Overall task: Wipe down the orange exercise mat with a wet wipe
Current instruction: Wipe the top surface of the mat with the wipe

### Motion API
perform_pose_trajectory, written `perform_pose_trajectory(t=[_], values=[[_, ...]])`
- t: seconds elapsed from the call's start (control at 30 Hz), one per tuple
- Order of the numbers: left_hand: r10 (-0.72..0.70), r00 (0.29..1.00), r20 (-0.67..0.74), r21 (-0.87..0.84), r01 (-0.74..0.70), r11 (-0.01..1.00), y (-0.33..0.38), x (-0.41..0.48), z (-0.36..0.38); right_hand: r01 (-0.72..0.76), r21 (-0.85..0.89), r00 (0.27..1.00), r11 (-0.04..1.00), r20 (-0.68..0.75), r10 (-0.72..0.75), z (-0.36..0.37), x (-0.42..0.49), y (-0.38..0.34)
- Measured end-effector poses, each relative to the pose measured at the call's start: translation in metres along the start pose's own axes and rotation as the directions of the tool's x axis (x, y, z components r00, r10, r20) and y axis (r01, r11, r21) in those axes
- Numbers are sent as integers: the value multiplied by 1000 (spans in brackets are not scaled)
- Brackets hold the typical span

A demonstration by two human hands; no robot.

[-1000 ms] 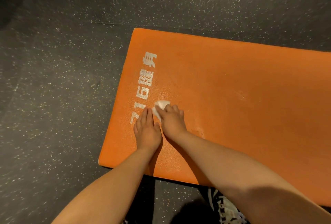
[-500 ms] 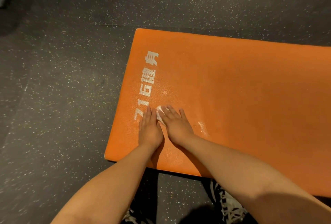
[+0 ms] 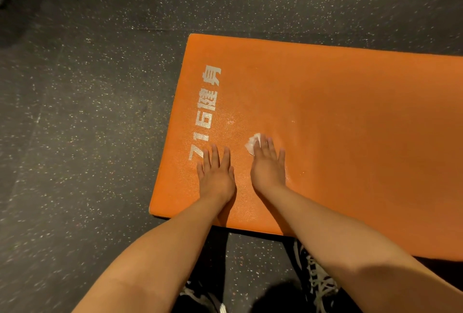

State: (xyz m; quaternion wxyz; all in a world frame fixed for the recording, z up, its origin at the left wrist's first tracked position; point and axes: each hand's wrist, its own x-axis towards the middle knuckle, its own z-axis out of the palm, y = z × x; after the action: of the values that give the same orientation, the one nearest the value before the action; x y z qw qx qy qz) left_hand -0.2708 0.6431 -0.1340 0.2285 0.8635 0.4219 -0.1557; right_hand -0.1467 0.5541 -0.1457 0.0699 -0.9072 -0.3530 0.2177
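The orange exercise mat (image 3: 338, 117) lies flat on the floor, with white lettering along its left end. My left hand (image 3: 216, 175) rests flat on the mat near that lettering, fingers straight. My right hand (image 3: 268, 165) lies flat to the right of it, fingers extended, pressing a small white wet wipe (image 3: 253, 146) against the mat. Part of the wipe sticks out past my fingertips; the rest is hidden under my hand. A damp sheen shows on the mat around both hands.
Dark speckled rubber floor (image 3: 87, 112) surrounds the mat on the left, far and near sides. My shoes (image 3: 317, 280) stand on the floor just below the mat's near edge. The mat runs out of view to the right.
My right hand has slid to the right with the wipe, away from the left hand, and its fingers have flattened. The left hand has stayed pressed on the mat.
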Motion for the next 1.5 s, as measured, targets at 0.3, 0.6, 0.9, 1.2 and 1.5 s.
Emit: perform_pose_trajectory(t=[0.3,0.6,0.9,1.2,1.5], values=[[66,997,48,16,-66,998,-7,-1,-1,221,26,973,975,65,-222,12,-10,-14],[165,985,-47,25,-164,986,-9,6,-14,235,92,971,968,29,-238,18,-10,-30],[166,974,-155,-1,-169,986,-14,48,-22,129,77,991,989,13,-130,-2,57,-53],[176,970,-166,-7,-180,984,-16,70,-24,-88,46,993,995,-74,91,-10,90,-31],[154,977,-147,-36,-161,986,-10,56,-8,98,-15,995,995,-20,-99,-1,44,-15]])
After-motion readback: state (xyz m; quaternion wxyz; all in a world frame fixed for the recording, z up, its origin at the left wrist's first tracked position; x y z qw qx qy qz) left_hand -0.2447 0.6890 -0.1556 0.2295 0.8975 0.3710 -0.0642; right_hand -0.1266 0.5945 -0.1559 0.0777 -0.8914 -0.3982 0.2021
